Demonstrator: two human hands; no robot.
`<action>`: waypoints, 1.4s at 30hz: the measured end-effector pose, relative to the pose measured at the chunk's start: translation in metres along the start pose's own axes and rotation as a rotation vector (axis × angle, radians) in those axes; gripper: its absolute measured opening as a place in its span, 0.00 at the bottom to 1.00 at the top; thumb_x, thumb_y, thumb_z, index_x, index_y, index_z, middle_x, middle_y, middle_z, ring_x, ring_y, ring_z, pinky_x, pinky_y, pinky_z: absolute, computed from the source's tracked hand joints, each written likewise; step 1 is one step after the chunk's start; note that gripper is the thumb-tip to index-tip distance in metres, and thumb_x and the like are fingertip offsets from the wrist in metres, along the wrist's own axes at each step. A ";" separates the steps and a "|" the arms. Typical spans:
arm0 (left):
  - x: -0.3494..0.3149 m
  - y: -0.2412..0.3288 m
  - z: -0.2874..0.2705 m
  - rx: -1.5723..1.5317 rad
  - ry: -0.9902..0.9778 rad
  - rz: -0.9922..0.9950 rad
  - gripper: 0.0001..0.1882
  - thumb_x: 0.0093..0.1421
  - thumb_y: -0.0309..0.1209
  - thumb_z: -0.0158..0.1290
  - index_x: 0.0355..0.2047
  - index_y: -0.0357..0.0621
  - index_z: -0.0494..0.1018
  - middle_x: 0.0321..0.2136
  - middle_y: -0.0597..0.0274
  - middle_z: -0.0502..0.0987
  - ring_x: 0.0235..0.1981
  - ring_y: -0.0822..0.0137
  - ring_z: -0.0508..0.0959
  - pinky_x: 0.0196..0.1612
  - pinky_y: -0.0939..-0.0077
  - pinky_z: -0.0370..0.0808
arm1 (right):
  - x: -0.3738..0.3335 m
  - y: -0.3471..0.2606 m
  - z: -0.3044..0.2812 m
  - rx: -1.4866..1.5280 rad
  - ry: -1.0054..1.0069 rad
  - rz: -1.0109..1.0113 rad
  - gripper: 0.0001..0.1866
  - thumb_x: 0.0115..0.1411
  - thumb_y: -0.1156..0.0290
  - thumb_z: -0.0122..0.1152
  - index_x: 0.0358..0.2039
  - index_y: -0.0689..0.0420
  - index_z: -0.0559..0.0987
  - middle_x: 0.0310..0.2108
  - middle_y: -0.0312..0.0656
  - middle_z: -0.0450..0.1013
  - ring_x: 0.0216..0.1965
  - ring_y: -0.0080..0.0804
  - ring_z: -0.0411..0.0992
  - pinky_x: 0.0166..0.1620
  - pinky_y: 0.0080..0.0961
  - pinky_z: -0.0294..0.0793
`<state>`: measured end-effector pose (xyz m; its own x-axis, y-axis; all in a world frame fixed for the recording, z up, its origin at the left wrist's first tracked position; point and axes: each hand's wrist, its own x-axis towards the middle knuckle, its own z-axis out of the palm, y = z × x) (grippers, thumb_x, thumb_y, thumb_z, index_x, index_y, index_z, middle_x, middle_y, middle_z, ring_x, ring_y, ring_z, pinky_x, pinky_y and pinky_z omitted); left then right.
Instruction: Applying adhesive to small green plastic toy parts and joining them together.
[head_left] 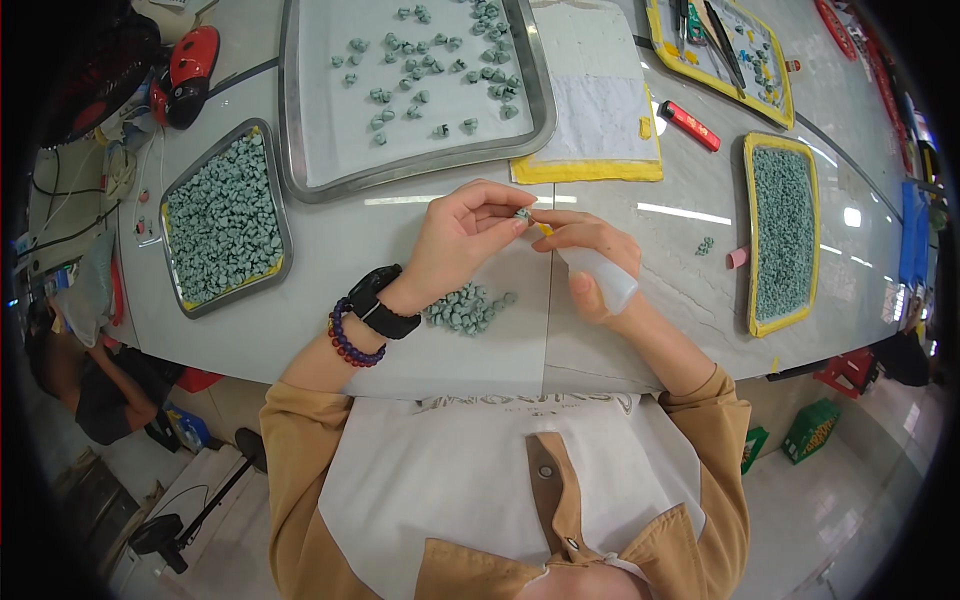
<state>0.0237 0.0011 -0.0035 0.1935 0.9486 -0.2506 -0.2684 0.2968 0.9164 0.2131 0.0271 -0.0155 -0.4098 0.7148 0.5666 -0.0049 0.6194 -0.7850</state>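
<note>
Handwork on small grey-green pieces, close over the near side of the bench (590,355). Left hand (462,228) pinches one green piece (523,215) at its fingertips; right hand (605,243) curls around a translucent squeeze bottle (608,280), its forefinger reaching in toward the same piece, contact too small to confirm. Yellow bit (545,230) shows by the right fingers (bottle tip, perhaps; cannot tell). Loose pile (468,310) lies on the bench beside the left wrist; spaced-out pieces (380,96) sit on the lining of the large metal tray (290,110) beyond. Step in hand, by my judgement: close fingertip work on the single held piece, bottle kept in the palm. Next move seems to call for a steady left pinch, fine alignment between both hands, and light pressure on the bottle.
</note>
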 end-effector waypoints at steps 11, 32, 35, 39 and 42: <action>0.004 0.000 0.000 0.036 -0.047 0.021 0.13 0.58 0.17 0.51 0.45 0.31 0.70 0.43 0.57 0.73 0.45 0.70 0.75 0.51 0.77 0.74 | -0.001 -0.006 -0.006 -0.020 -0.063 0.159 0.21 0.63 0.53 0.48 0.34 0.63 0.73 0.31 0.51 0.76 0.35 0.43 0.77 0.33 0.30 0.77; 0.001 0.004 0.000 0.063 -0.042 -0.043 0.14 0.57 0.17 0.51 0.45 0.30 0.68 0.42 0.58 0.73 0.43 0.70 0.75 0.50 0.77 0.73 | -0.035 -0.054 -0.135 -0.827 0.167 0.466 0.08 0.46 0.83 0.62 0.28 0.58 0.78 0.28 0.39 0.71 0.29 0.30 0.70 0.31 0.23 0.67; 0.002 0.004 0.000 0.049 -0.037 -0.054 0.14 0.57 0.16 0.51 0.45 0.30 0.68 0.42 0.58 0.73 0.43 0.70 0.75 0.49 0.78 0.72 | -0.049 -0.049 -0.135 -0.920 0.096 0.584 0.06 0.45 0.81 0.64 0.26 0.59 0.78 0.26 0.38 0.70 0.29 0.29 0.70 0.32 0.25 0.65; -0.001 0.002 -0.002 0.073 -0.038 -0.050 0.14 0.57 0.16 0.51 0.45 0.30 0.68 0.41 0.59 0.73 0.43 0.70 0.76 0.49 0.79 0.72 | -0.046 -0.048 -0.128 -1.075 0.080 0.523 0.05 0.46 0.78 0.65 0.25 0.57 0.78 0.25 0.37 0.69 0.31 0.29 0.70 0.36 0.27 0.63; -0.001 0.002 -0.001 0.069 -0.052 -0.043 0.14 0.57 0.16 0.51 0.45 0.30 0.68 0.41 0.59 0.73 0.43 0.71 0.75 0.49 0.79 0.72 | -0.047 -0.042 -0.127 -1.041 -0.012 0.596 0.05 0.46 0.77 0.65 0.25 0.56 0.78 0.25 0.35 0.69 0.32 0.30 0.69 0.40 0.28 0.61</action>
<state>0.0221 0.0009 -0.0017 0.2524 0.9277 -0.2752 -0.1932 0.3270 0.9251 0.3487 0.0087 0.0228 -0.1050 0.9788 0.1760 0.9262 0.1607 -0.3410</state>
